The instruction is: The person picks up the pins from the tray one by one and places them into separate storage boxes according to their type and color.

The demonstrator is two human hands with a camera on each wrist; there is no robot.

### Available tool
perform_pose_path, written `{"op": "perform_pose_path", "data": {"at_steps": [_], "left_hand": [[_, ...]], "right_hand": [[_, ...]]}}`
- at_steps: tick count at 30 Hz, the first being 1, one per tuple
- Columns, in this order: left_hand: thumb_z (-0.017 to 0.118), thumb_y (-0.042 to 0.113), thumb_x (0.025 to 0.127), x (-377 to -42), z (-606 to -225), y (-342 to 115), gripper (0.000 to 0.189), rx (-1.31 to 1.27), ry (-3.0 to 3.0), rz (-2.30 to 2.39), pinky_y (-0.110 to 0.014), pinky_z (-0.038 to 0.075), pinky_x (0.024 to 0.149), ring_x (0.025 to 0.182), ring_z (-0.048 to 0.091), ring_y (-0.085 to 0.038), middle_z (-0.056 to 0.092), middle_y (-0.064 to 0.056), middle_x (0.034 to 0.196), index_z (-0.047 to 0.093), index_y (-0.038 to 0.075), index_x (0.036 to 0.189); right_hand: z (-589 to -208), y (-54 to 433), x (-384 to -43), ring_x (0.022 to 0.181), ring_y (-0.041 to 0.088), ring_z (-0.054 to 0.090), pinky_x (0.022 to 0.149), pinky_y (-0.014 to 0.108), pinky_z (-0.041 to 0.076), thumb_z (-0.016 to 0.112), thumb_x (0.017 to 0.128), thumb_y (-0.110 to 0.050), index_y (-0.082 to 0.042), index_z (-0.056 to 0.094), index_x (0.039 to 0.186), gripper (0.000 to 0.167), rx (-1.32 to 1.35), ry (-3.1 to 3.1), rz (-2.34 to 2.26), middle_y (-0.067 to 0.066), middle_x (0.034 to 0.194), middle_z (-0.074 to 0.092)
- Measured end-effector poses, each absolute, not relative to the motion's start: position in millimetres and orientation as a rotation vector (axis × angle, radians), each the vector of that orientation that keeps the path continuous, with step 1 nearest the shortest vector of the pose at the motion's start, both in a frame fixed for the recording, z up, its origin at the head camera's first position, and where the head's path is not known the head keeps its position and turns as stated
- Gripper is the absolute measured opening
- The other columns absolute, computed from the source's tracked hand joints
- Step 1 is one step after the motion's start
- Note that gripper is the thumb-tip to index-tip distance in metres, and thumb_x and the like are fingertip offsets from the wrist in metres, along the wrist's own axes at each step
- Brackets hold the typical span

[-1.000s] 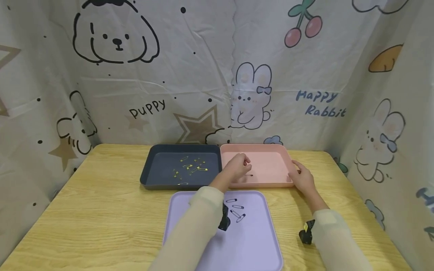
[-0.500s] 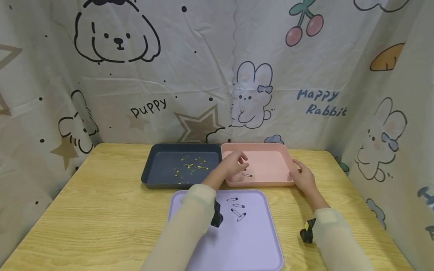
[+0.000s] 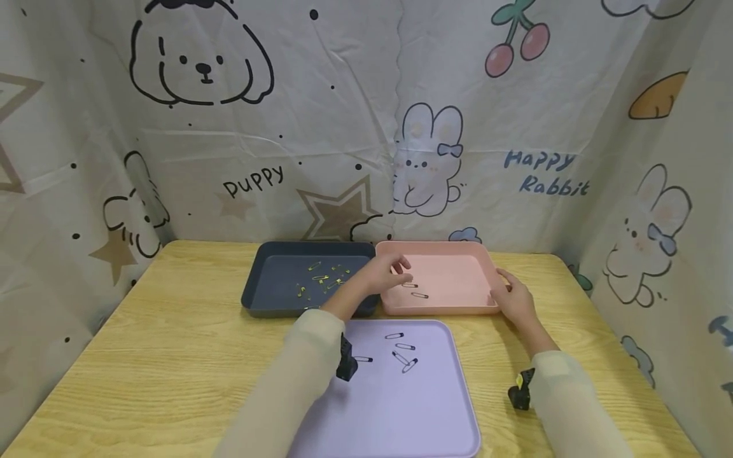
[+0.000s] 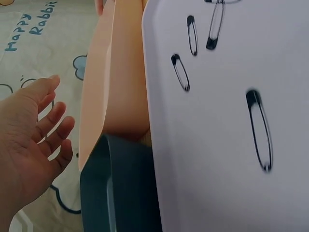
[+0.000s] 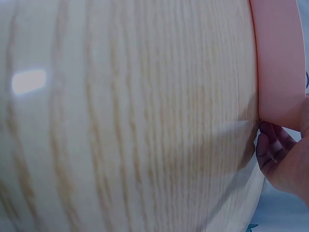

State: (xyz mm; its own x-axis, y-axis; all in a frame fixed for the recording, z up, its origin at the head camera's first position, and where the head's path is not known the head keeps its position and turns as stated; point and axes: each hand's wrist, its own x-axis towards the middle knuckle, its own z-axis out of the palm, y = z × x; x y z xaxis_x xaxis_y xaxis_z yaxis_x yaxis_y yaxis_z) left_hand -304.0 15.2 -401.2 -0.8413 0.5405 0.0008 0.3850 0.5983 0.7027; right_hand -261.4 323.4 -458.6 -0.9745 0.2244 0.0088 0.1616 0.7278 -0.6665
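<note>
My left hand [image 3: 385,273] hovers over the left side of the pink tray [image 3: 452,270], fingers loosely bent and holding nothing; the palm shows in the left wrist view [image 4: 29,140]. Two black-headed safety pins [image 3: 420,295] lie in that tray just beside the fingertips. At the tray's right side, my right hand [image 3: 514,299] grips the wall near the front corner, and its curled fingers show against the corner in the right wrist view [image 5: 285,154]. Several more black-headed safety pins [image 3: 405,346] lie spread on the lilac tray [image 3: 424,413] in front, partly under my left forearm.
A dark blue tray [image 3: 269,280] touches the pink one on the left and holds several gold safety pins [image 3: 321,278]. All trays stand on a wood-grain table [image 3: 172,356]. A printed curtain [image 3: 343,127] closes off the back and sides.
My left hand has drawn back leftward from above the pink tray and its fingers have loosened, uncovering two safety pins there. Another pin shows on the lilac tray. The right hand stays put.
</note>
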Motion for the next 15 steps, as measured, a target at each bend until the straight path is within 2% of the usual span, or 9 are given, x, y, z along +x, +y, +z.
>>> {"op": "perform_pose_path", "data": {"at_steps": [7, 15], "left_hand": [[0.063, 0.024, 0.089, -298.2, -400.2, 1.5, 0.029, 0.785, 2.619, 1.013, -0.029, 0.046, 0.077, 0.090, 0.056, -0.019, 0.061, -0.009, 0.101, 0.059, 0.005, 0.111], [0.064, 0.026, 0.089, -287.6, -399.0, -11.5, 0.029, 0.831, 2.629, 0.895, -0.031, 0.047, 0.081, 0.089, 0.057, -0.017, 0.061, -0.006, 0.102, 0.060, 0.006, 0.110]], "right_hand": [[-457.7, 324.1, -260.8, 0.117, 0.044, 0.047, 0.096, 0.052, 0.041, 0.044, 0.094, -0.018, -0.004, 0.028, 0.146, 0.056, -0.298, -2.854, 1.098, 0.034, 0.130, 0.045], [-457.2, 322.9, -261.3, 0.116, 0.043, 0.048, 0.096, 0.051, 0.042, 0.045, 0.094, -0.019, -0.005, 0.028, 0.146, 0.056, -0.302, -2.850, 1.107, 0.034, 0.129, 0.046]]}}
